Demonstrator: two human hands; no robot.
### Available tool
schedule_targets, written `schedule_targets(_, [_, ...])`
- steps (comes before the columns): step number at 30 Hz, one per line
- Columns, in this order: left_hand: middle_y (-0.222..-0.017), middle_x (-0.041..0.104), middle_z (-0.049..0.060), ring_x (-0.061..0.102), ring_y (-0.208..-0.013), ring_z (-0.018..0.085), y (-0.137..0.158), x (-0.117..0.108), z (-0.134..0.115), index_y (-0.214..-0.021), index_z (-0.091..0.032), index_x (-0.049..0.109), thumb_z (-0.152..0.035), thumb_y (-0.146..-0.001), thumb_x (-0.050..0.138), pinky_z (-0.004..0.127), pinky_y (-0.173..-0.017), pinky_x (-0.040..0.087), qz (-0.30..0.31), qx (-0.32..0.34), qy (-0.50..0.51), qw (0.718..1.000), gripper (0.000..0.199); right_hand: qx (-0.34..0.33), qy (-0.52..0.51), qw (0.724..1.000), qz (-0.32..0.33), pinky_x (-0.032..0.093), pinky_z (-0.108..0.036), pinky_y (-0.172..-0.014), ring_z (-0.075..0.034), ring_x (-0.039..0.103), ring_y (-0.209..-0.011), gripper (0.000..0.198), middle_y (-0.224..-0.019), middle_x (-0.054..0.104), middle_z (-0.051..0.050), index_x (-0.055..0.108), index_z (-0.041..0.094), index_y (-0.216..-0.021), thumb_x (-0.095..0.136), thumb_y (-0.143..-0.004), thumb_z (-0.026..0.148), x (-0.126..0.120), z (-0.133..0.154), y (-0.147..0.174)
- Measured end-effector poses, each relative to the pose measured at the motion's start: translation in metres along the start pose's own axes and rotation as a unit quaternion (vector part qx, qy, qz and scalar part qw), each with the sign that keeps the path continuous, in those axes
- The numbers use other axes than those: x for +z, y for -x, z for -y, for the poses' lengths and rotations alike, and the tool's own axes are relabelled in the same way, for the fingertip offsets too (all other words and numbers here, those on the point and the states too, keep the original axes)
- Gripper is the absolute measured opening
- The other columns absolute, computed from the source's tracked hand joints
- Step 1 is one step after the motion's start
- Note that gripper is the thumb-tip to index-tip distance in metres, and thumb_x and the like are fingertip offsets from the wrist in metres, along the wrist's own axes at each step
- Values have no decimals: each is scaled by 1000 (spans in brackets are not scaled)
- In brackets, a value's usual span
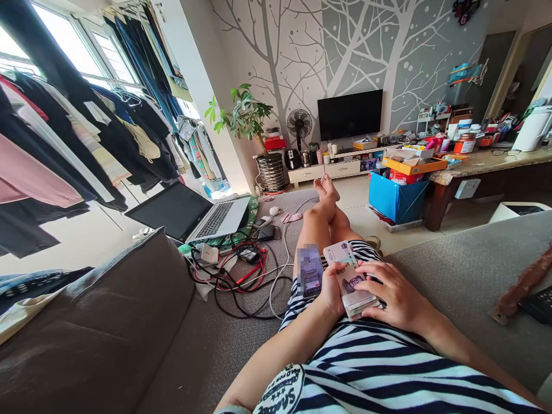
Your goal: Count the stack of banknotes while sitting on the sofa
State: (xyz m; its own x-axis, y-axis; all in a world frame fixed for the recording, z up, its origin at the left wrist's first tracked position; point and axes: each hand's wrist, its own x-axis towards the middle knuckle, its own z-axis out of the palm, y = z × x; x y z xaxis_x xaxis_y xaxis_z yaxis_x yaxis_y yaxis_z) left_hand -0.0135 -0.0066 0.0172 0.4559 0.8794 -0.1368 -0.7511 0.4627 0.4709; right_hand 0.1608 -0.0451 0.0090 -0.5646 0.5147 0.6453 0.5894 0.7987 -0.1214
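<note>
Over the lap of striped clothing (379,351), left hand (332,293) grasps a stack of banknotes (347,280) by its left side, thumb across the top note; its other fingers are mostly hidden. Right hand (397,294) holds the opposite side, bent fingertips on the printed face, thumb by the near edge. Firmness of grip: cannot tell. Near-end layers look uneven (several edges show), so steady left-thumb pressure and light right fingertips should serve best, keeping notes aligned and uncreased. Just beside the left hand, a phone (310,271) lies on the lap; a quiet left wrist should avoid nudging it. Farther left on the grey sofa (241,351): tangled cables (249,277), then an open laptop (218,220).
</note>
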Motion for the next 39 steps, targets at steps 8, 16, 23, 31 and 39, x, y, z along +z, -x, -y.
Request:
schedule_targets(8, [-86,74,10,66,-70,23,-2,-3,0,-97,-12,73,-23,-65,65,35,-75,51,1,-6,-5,1000,35,-8,10,1000,-11,47,-56,-107,-36,57,-130,35,-135,65,-14,71,22,-114,82,-82,30,0,0,-1])
schedule_targets(16, [-86,73,10,66,-73,25,-3,-6,-1,-96,-12,73,-26,-68,66,37,-78,51,24,-24,-7,999,32,-14,9,1000,-5,46,-56,-108,-36,55,-132,33,-134,66,-13,70,23,-113,82,-83,30,2,-2,2])
schedule_targets(23, [-88,74,10,67,-73,24,-3,-5,1,-101,-12,72,-24,-69,67,37,-80,52,6,-22,-4,1000,35,-10,-10,1000,1,48,-56,-107,-37,58,-129,41,-135,65,-14,72,24,-114,86,-78,37,2,-5,3])
schedule_targets(31, [-87,73,10,66,-73,24,-2,-3,1,-99,-12,72,-27,-69,67,36,-80,49,12,-34,-10,999,34,-6,1,1000,3,49,-55,-106,-36,58,-129,36,-135,65,-14,71,23,-114,83,-80,31,3,-6,4])
schedule_targets(39, [-75,71,10,63,-65,24,-2,-8,4,-90,-10,73,-27,-68,65,35,-71,48,6,-55,-70,996,28,14,-29,999,-6,46,-56,-111,-37,55,-134,52,-144,59,-16,65,25,-131,78,-85,45,-5,-5,-7])
